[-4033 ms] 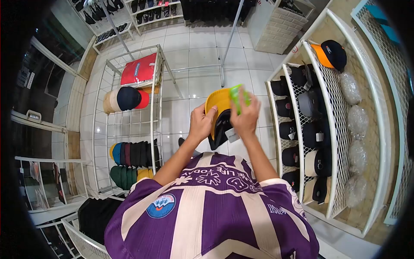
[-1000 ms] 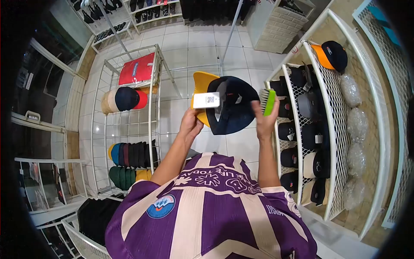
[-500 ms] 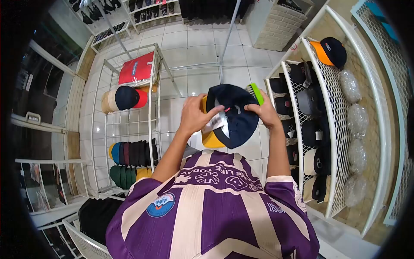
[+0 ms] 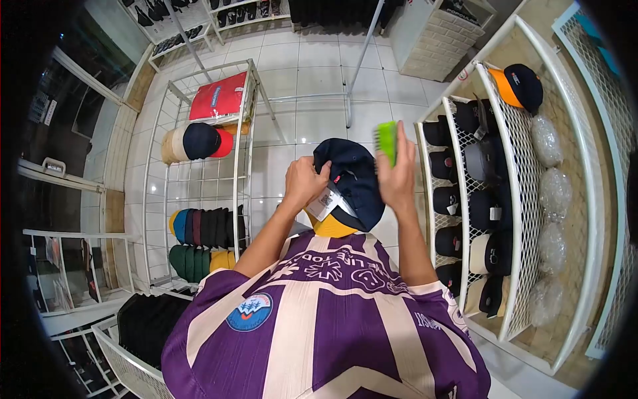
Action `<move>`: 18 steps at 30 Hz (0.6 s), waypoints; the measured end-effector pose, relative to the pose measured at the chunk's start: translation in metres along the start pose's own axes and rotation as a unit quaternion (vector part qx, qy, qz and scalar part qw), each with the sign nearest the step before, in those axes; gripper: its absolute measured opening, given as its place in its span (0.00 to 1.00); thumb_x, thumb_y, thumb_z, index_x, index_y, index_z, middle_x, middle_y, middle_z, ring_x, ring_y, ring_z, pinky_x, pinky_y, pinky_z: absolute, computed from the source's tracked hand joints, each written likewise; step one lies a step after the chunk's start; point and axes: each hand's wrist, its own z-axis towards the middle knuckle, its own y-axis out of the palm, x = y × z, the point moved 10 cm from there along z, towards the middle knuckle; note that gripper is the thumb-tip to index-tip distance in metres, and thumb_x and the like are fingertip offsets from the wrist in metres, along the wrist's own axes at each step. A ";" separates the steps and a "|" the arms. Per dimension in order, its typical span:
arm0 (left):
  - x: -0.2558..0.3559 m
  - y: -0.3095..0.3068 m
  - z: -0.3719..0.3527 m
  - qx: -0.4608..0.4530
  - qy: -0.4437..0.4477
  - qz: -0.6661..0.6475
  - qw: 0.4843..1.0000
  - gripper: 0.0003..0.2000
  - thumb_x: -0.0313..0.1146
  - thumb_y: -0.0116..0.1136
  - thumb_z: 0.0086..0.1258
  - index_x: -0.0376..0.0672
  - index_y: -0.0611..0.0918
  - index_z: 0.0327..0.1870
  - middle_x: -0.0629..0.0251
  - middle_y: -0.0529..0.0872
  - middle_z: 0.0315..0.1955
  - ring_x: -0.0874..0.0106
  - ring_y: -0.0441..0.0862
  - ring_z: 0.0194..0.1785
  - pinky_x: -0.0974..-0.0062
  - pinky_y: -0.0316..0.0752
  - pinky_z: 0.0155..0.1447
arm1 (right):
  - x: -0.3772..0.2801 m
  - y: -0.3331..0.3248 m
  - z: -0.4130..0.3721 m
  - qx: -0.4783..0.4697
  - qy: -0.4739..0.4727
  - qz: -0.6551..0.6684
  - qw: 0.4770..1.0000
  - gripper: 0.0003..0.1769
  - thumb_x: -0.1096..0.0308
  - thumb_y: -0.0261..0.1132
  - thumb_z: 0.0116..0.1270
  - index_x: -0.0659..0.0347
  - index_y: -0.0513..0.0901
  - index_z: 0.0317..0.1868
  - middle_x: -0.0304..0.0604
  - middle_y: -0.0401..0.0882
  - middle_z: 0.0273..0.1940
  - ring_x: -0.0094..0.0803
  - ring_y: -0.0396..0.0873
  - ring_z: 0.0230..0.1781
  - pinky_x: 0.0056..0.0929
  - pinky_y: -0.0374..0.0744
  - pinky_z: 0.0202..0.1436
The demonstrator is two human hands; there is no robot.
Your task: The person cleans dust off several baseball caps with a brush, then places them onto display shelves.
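1. My left hand (image 4: 304,181) has the navy cap (image 4: 355,179) up in front of my chest. The fingers are curled shut on its left edge, and the yellow brim (image 4: 329,227) points down toward my shirt.
2. My right hand (image 4: 397,178) is at the cap's right side, fingers wrapped closed round the green brush (image 4: 385,143). The brush sits at the cap's upper right edge. I cannot tell whether the bristles are touching the crown.
3. Only one hand pins the cap, and only by its edge. I reckon a hard stroke could twist it free and drop it to the tiled floor (image 4: 312,80) beyond.
4. The white tag (image 4: 325,201) hangs loose at the cap's lower left, just under my knuckles. Bristles sweeping that way could snag it or tear it.
5. The white wire rack (image 4: 458,106) stands just right of the cap. A wide swing of my brush hand could clip it and knock the caps stacked there.
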 end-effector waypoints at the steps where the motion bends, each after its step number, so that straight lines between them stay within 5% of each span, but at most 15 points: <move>1: 0.007 -0.004 -0.001 -0.001 0.003 0.000 1.000 0.20 0.44 0.68 0.65 0.31 0.83 0.26 0.43 0.85 0.22 0.42 0.85 0.31 0.52 0.79 0.37 | -0.010 0.009 -0.003 -0.015 0.001 0.035 0.999 0.44 0.67 0.68 0.66 0.72 0.61 0.79 0.63 0.77 0.52 0.57 0.76 0.53 0.45 0.74 0.62; 2: 0.018 -0.005 -0.004 -0.015 0.015 -0.012 1.000 0.18 0.42 0.67 0.65 0.32 0.84 0.28 0.42 0.84 0.22 0.42 0.85 0.31 0.53 0.79 0.37 | -0.024 0.017 -0.007 -0.014 -0.077 -0.055 0.995 0.46 0.66 0.71 0.64 0.69 0.61 0.79 0.62 0.78 0.53 0.57 0.78 0.53 0.45 0.77 0.59; 4: 0.029 -0.009 -0.010 -0.031 0.028 -0.025 0.999 0.16 0.41 0.67 0.64 0.32 0.85 0.31 0.41 0.84 0.23 0.42 0.85 0.31 0.53 0.79 0.37 | -0.021 0.044 -0.014 -0.088 -0.077 -0.067 0.991 0.43 0.63 0.75 0.61 0.67 0.67 0.74 0.60 0.79 0.54 0.57 0.79 0.52 0.47 0.79 0.57; 6: 0.035 -0.021 -0.011 0.003 0.045 -0.115 0.992 0.13 0.38 0.65 0.64 0.35 0.87 0.36 0.41 0.84 0.24 0.42 0.85 0.32 0.54 0.78 0.37 | 0.012 0.032 -0.001 0.000 0.035 -0.137 0.990 0.34 0.57 0.79 0.57 0.64 0.73 0.57 0.58 0.79 0.51 0.59 0.80 0.50 0.52 0.80 0.53; 12: 0.029 -0.014 -0.023 0.027 0.032 -0.100 0.994 0.11 0.34 0.63 0.65 0.37 0.88 0.40 0.46 0.87 0.27 0.48 0.88 0.33 0.58 0.80 0.39 | 0.019 0.047 -0.003 -0.015 0.022 -0.053 0.998 0.36 0.51 0.83 0.51 0.66 0.76 0.50 0.54 0.83 0.41 0.52 0.83 0.37 0.44 0.81 0.43; 14: 0.032 -0.023 -0.022 0.039 0.050 -0.136 0.989 0.11 0.34 0.63 0.65 0.38 0.89 0.42 0.47 0.88 0.27 0.49 0.88 0.32 0.59 0.80 0.38 | 0.043 0.034 0.007 0.018 0.073 -0.095 0.993 0.35 0.52 0.82 0.53 0.66 0.76 0.50 0.57 0.81 0.44 0.57 0.81 0.46 0.50 0.79 0.50; 18: 0.029 -0.024 -0.021 0.043 0.033 -0.123 0.991 0.11 0.30 0.63 0.63 0.39 0.88 0.45 0.46 0.87 0.26 0.49 0.87 0.30 0.62 0.79 0.35 | 0.045 0.022 0.012 0.028 0.087 -0.107 0.990 0.37 0.49 0.84 0.50 0.66 0.76 0.48 0.56 0.82 0.41 0.55 0.83 0.43 0.49 0.80 0.47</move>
